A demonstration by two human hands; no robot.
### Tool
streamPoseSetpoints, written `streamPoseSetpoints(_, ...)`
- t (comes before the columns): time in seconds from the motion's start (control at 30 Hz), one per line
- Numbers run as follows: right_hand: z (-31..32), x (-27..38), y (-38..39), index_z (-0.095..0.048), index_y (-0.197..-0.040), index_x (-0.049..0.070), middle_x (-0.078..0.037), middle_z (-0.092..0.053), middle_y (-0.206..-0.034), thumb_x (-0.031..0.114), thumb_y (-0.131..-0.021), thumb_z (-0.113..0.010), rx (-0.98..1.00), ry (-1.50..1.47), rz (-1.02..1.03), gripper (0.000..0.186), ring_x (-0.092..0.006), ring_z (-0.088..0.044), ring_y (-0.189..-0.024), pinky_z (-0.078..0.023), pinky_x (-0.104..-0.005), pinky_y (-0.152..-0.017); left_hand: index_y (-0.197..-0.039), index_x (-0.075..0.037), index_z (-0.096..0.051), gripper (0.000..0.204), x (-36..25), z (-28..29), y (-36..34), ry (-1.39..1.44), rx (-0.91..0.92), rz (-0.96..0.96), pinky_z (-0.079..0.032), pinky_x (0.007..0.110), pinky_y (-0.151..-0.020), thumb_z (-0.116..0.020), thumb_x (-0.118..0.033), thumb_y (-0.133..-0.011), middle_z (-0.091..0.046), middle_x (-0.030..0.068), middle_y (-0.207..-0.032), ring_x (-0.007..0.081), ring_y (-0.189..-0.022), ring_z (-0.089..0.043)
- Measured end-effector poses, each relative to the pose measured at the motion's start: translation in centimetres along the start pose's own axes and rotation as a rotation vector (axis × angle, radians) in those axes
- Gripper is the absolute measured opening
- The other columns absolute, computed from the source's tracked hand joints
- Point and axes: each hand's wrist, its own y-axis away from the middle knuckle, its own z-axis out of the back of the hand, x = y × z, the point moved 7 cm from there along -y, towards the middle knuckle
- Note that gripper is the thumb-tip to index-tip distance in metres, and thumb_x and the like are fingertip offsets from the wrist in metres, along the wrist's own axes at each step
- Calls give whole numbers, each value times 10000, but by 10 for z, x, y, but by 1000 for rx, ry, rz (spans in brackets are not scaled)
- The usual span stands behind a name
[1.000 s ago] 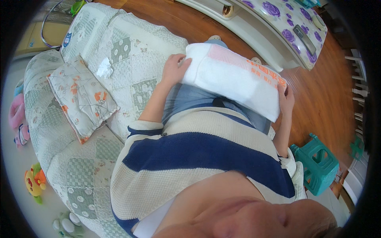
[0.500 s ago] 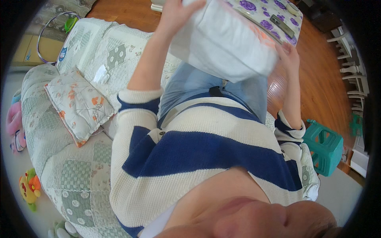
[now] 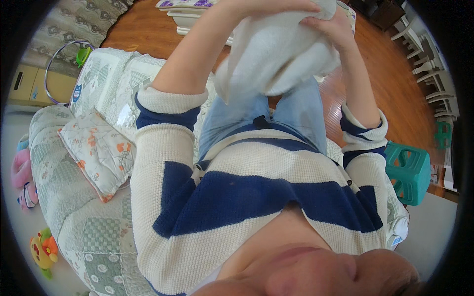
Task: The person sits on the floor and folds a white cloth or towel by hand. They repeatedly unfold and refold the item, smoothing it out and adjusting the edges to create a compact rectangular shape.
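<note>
I see the left hand point(image 3: 276, 6) and right hand point(image 3: 336, 28) gripping a white towel point(image 3: 281, 47) above jeans point(image 3: 219, 123), partly blocking the flowered table point(image 3: 200, 4). Pillow point(image 3: 98, 155) left, teal stool point(image 3: 418, 172) right. Top edge crops the left hand.

Matt, fluffy cloth in the towel point(image 3: 279, 47); quilted, textured cloth over the sofa point(image 3: 101, 232); glossy wood on the floor point(image 3: 143, 34) beyond the sofa; smooth plastic in the stool point(image 3: 418, 172).

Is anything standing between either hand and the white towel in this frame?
Nothing visible does: the left hand and the right hand both touch the white towel directly, though the picture's top edge crops the left.
</note>
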Motion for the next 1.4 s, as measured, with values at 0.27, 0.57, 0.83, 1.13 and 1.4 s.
streamPoseSetpoints(0.27,29,-15,33,-592,-1220,24,-109,-663,-1131,198,-629,-861,-265,-12,-214,672,-228,-624,-1050,-481,-319,-929,-1378,-105,-479,670,146,-60,125,710,16,724,-453,325,-949,-695,-435,-837,-569,83,-1303,210,-1184,-538)
streamPoseSetpoints(0.57,15,-25,25,-617,-1127,-11,-97,-680,-1013,126,-705,-807,-338,-5,-162,483,-201,-643,-962,-510,-322,-874,-1205,14,-578,522,115,-59,123,566,-221,743,-520,315,-840,-765,-273,-811,-663,119,-1108,196,-968,-649)
streamPoseSetpoints(0.83,-17,-146,65,-654,-1161,37,-94,-703,-1018,324,-751,-764,214,436,-384,513,-210,-657,-880,-509,-337,-807,-1279,-6,-543,483,108,13,73,407,-560,354,-471,310,-918,-673,-30,-815,-645,92,-1170,187,-1055,-600)
streamPoseSetpoints(1.13,155,-215,52,-692,-1089,33,-60,-694,-958,211,-861,-661,-311,236,-666,290,-156,-641,-815,-524,-316,-710,-1119,9,-593,344,164,236,139,288,-1080,254,-554,345,-762,-703,28,-794,-668,105,-1010,227,-894,-663)
streamPoseSetpoints(1.4,310,-266,62,-638,-1060,-18,-146,-678,-1040,180,-889,-674,-867,-591,-845,263,-274,-672,-908,-586,-412,-763,-1194,36,-473,502,217,352,271,134,-1569,537,-581,501,-723,-688,51,-740,-584,194,-1134,337,-910,-650)
